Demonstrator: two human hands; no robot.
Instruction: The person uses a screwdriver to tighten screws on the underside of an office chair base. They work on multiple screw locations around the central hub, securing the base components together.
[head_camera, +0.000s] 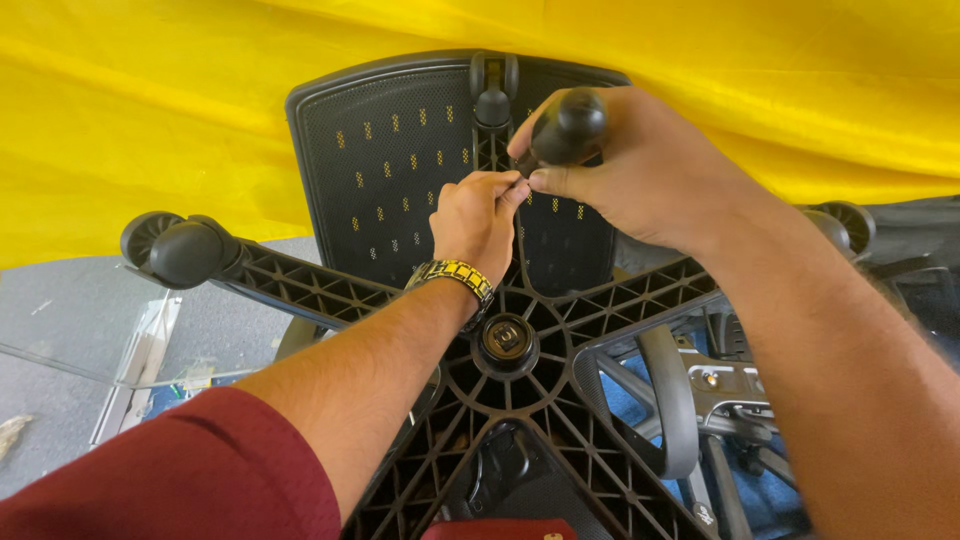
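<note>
So right hand (640, 170) is wrapped round a black caster (565, 128), left hand (478, 222) pinching sth tiny at its stem, both above the far arm of the upturned chair base (560, 330), w/ mesh backrest (400, 170) behind.

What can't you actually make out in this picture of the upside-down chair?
Head view only:
- What the left hand pinches: hidden by its fingers.
- The caster held in the right hand: its stem is covered by the fingers.
- The chair base: its near arms are cut off by the bottom edge.
- The far right wheel: mostly hidden behind the right forearm.
- The seat underside: blocked by base and arms.
</note>
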